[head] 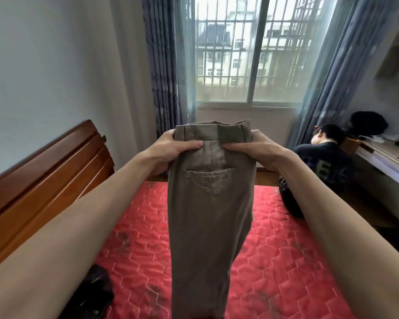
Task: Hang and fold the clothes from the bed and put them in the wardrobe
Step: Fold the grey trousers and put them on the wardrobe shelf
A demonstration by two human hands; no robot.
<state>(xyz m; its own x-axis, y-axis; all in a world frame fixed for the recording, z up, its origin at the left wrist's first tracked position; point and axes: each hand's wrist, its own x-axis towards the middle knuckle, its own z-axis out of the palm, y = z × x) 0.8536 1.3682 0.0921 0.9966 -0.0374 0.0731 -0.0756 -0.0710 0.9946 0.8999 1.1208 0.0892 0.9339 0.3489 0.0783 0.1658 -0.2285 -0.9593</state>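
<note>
— Trousers (209, 203) hang mid-frame, held up by the waistband over the red bed (274, 249). See both hands?

— Yes. Left hand (173, 148) grips the waistband's left end, thumb pressed on the front; right hand (251, 149) grips the right end the same way.

— Anything else?

— A dark garment (95, 293) lies at lower left. A person (325, 157) sits at the right by a desk (382, 157), beneath the window (253, 49).

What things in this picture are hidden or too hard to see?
Head view:
- Bottoms of the brown trousers: cut off by the lower edge.
- Fingers of the left hand and the right hand: behind the waistband.
- Dark garment on the red quilted mattress: partly behind the left arm, kind unclear.
- Wardrobe: not in view.
- Small items on the pale desk: too small.
</note>
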